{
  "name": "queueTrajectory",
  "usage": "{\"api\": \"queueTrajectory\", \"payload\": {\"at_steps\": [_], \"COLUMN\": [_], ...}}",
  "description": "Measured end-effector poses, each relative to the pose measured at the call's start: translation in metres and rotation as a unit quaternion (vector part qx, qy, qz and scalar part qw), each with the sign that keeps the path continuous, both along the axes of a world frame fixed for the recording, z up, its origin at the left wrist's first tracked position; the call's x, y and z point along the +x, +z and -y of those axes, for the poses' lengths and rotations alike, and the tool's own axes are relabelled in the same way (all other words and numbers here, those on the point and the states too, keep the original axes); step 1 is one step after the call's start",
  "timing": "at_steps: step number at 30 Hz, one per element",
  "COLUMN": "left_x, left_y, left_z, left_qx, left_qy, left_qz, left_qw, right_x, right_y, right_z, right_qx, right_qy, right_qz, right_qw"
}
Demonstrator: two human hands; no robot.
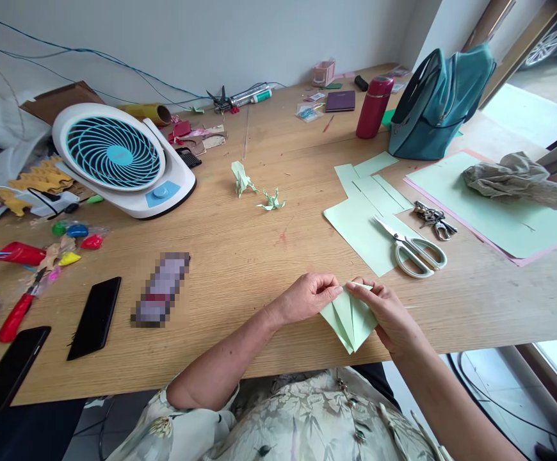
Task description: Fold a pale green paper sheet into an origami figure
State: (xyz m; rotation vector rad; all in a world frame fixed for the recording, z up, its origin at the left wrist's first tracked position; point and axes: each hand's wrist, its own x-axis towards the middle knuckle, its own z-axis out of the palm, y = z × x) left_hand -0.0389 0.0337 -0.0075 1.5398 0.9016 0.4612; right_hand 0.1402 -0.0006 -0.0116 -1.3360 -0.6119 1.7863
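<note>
Green folded paper (350,318) held at 6 o'clock on the wooden table (240,256), right at the near edge, pointed tip hanging down past it

Left hand (306,296) curled, fingertips pinching the top left corner of the paper

Right hand (388,312) half closed, thumb on top and fingers under, gripping the right side of the paper

Both hands touching at the top fold

Near the hands, at 1 o'clock: scissors (410,246) with pale handles lying on loose green sheets (360,221), a bunch of keys (433,219) just beside

Further off at 12 o'clock: two small folded paper figures (257,187) side by side

At 10 o'clock: white fan (122,160) with a blue grille, tilted back

At 9 o'clock: black phone (95,317) lying flat, red-handled tool (16,314) well to its left

At 2 o'clock, far back: teal bag (439,102) standing, red bottle (373,107) upright just to its left, crumpled brown cloth (518,178) on a big green sheet
</note>
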Motion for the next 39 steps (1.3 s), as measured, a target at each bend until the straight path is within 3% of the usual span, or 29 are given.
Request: {"api": "queueTrajectory", "payload": {"at_steps": [8,16,29,33,39], "left_x": [-0.004,-0.009,-0.004,-0.004,-0.007], "left_y": [0.006,-0.004,-0.002,-0.002,-0.006], "left_z": [0.000,-0.003,0.000,0.000,-0.002], "left_qx": [-0.002,-0.112,-0.179,-0.173,-0.105], "left_qy": [-0.001,0.009,0.046,0.044,0.016], "left_qz": [-0.008,0.058,0.099,0.114,0.085], "left_qw": [1.000,0.992,0.978,0.977,0.991], "right_x": [-0.001,0.001,0.007,0.008,0.008], "right_y": [0.001,0.000,-0.010,-0.013,-0.015], "right_z": [0.000,-0.001,-0.003,-0.003,-0.003], "right_qx": [0.002,-0.014,-0.030,-0.027,-0.025], "right_qy": [-0.014,-0.039,-0.065,-0.071,-0.086], "right_qz": [-0.009,-0.002,-0.041,-0.052,-0.054], "right_qw": [1.000,0.999,0.997,0.996,0.994]}}
